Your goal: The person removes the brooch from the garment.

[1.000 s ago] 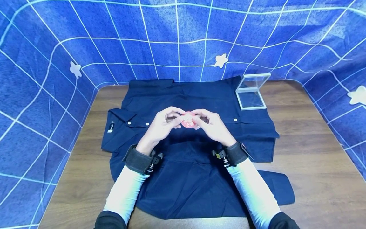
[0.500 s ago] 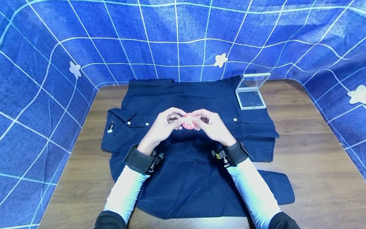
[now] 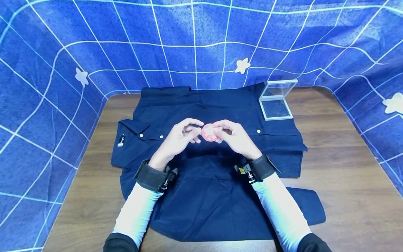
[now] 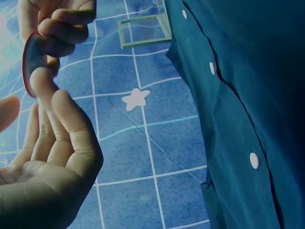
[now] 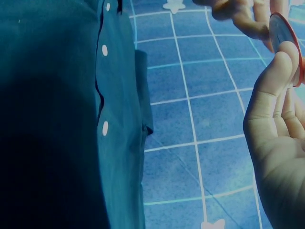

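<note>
Both forearms are stretched forward with wrists banded in black, and the left hand (image 3: 177,140) and right hand (image 3: 235,140) are brought together, fingers (image 4: 45,81) curled and pinched at the tips.

wall: blue star-grid cloth (image 3: 201,38) | furniture: wooden table (image 3: 346,168)

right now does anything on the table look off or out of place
Only slightly: the clear case sits open with its lid up, partly on the navy shirt, whose one sleeve sticks out askew at the lower right. Both hands, left hand and right hand, pinch the pink badge.
</note>
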A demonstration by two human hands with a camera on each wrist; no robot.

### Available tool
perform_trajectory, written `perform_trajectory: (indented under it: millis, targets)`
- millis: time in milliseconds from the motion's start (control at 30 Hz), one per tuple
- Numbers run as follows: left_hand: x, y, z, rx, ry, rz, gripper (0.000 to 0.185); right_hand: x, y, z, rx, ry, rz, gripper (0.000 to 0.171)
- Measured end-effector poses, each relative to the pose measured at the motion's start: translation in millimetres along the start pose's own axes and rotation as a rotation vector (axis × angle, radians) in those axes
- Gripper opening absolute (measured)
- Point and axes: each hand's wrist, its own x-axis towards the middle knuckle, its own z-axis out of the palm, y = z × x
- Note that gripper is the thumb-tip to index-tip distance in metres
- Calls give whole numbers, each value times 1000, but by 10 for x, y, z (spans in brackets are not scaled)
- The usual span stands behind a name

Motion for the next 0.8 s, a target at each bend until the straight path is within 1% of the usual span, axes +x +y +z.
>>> perform_trajectory:
  millis: [133, 233, 333, 400, 500, 533, 633, 700, 800]
  targets:
    - [1, -25, -10, 7, -24, -25, 30, 1, 21, -155, 12, 27, 10, 26]
    - [8, -39, 6, -5, -19, -42, 29, 23, 73, -314, 23, 46, 26, 27]
    - [30, -42, 50, -5, -22, -52, 27, 44, 152, -504, 27, 56, 44, 28]
    - [63, -45, 102, -6, -41, -51, 26, 50, 224, -643, 16, 62, 59, 29]
    - [143, -50, 204, -5, -81, -50, 27, 54, 325, -857, 2, 76, 92, 31]
    - [175, -47, 241, -12, -95, -59, 27, 56, 351, -922, 0, 83, 104, 32]
    - [295, -58, 350, -38, -134, -99, 28, 76, 409, -1112, -25, 98, 136, 35]
    - [378, -62, 423, -44, -156, -127, 29, 90, 435, -1222, -23, 111, 153, 37]
    - [496, -64, 540, -41, -189, -162, 32, 95, 467, -1369, 22, 130, 183, 39]
